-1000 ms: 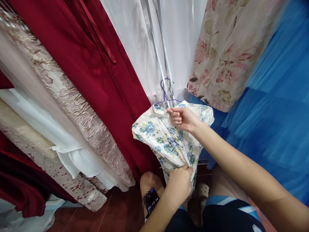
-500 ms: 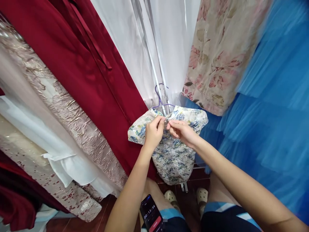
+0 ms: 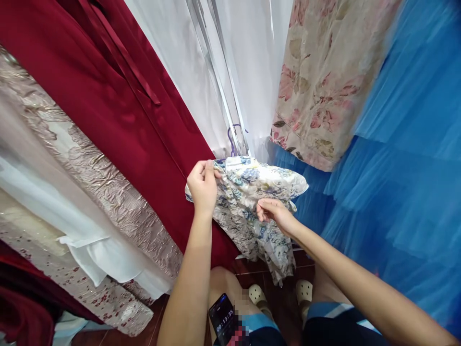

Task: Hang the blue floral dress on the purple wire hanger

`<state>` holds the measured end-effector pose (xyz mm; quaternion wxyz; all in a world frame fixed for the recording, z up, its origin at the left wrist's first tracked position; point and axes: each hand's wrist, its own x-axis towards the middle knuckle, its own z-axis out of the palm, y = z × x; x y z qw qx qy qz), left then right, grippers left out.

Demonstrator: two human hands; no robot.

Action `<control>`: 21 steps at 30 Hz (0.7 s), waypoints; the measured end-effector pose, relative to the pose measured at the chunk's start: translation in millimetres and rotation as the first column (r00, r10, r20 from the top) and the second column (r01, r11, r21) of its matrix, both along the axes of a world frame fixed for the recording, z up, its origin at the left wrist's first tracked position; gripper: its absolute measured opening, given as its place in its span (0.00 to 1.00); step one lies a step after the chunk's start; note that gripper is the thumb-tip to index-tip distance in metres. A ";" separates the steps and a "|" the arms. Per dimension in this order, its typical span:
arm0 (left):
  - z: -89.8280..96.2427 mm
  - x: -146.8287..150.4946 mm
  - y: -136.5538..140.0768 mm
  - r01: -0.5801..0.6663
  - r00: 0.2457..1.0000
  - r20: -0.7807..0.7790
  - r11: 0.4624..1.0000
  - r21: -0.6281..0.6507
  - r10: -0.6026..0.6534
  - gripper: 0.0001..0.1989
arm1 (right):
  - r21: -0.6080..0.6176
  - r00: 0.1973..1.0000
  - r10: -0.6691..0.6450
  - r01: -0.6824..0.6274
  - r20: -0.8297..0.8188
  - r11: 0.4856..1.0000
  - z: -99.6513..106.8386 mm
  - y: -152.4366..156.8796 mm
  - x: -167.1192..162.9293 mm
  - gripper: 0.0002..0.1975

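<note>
A white garment with a blue and yellow floral print (image 3: 248, 182) hangs in front of me on a purple hanger (image 3: 231, 137), whose hook shows above the neckline. My left hand (image 3: 203, 187) is closed on the garment's upper left edge, thumb and fingers pinching the cloth, which is pulled into folds there. Over the middle of the garment is my right hand (image 3: 273, 211), its fingers curled and thumb against the forefinger. What that pinch holds, if anything, I cannot make out. The garment's lower part hangs twisted and narrow.
A dark red dress (image 3: 144, 129), a white curtain-like cloth (image 3: 173, 48) and pale textured gowns (image 3: 118, 192) hang left. A pink-flowered dress (image 3: 320, 96) and blue tiered tulle (image 3: 403, 168) hang right. A phone (image 3: 223, 317) with a running timer lies on my lap.
My hands were together at the garment's neckline and have moved apart. The left went leftward with the cloth, the right down and right. The garment has turned and bunched up.
</note>
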<state>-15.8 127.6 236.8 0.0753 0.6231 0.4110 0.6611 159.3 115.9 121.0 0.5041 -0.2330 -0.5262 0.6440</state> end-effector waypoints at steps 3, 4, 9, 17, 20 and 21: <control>0.1 1.8 -3.0 0.119 0.989 -0.080 0.988 -0.098 -0.127 0.15 | 0.073 0.997 0.012 -0.018 0.075 0.997 -1.6 1.2 0.6 0.18; -2.4 4.6 -5.0 0.145 0.983 -0.094 0.981 -0.126 -0.157 0.16 | 0.123 0.994 0.000 -0.013 0.106 0.992 2.8 2.4 -1.0 0.18; -14.8 14.6 -13.7 0.195 0.967 -0.119 0.957 -0.217 -0.224 0.17 | 0.307 0.985 -0.102 0.054 0.140 0.950 38.8 12.7 -13.5 0.17; -11.9 13.1 -17.0 0.277 0.952 -0.067 0.934 -0.225 -0.298 0.15 | 0.458 0.960 -0.251 0.170 0.122 0.873 55.7 20.1 -25.6 0.22; -12.8 13.3 -16.6 0.280 0.952 -0.067 0.935 -0.216 -0.300 0.15 | 0.447 0.956 -0.266 0.185 0.124 0.875 52.3 16.7 -25.7 0.23; -13.6 13.9 -16.3 0.267 0.956 -0.068 0.942 -0.203 -0.286 0.15 | 0.444 0.956 -0.261 0.178 0.133 0.878 51.7 15.7 -25.1 0.23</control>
